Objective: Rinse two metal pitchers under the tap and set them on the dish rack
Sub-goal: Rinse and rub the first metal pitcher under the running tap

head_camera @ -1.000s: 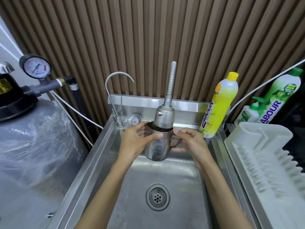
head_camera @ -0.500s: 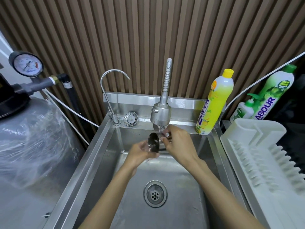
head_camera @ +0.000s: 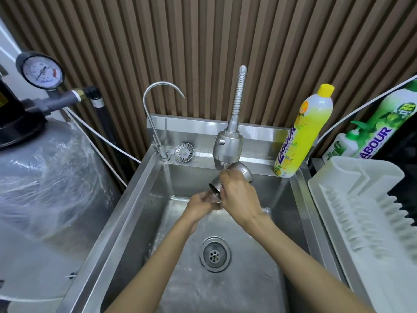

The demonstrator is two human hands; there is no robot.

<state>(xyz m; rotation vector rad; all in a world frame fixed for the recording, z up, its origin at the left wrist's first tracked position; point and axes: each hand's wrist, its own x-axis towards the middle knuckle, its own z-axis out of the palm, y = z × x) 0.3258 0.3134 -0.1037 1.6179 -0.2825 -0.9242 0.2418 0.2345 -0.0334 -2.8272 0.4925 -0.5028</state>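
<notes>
Since 1 s ago: your pitcher [head_camera: 242, 171], then upright under tap [head_camera: 228, 145], now tipped on side, mouth toward left, base up-right; water runs over it. Labels: yellow bottle [head_camera: 303, 134] reads "LABOUR"; green bottle [head_camera: 383, 129] same. Your right hand [head_camera: 237, 197] clamped over pitcher body; left hand [head_camera: 203, 205] cupped at mouth rim, below tap, above sink [head_camera: 144, 199]. 1 pitcher visible. Dish rack [head_camera: 361, 211] at right.

Even, bright overhead light; soft glare on steel sink [head_camera: 126, 222]; wide-angle bending at edges; hands slightly motion-blurred.
</notes>
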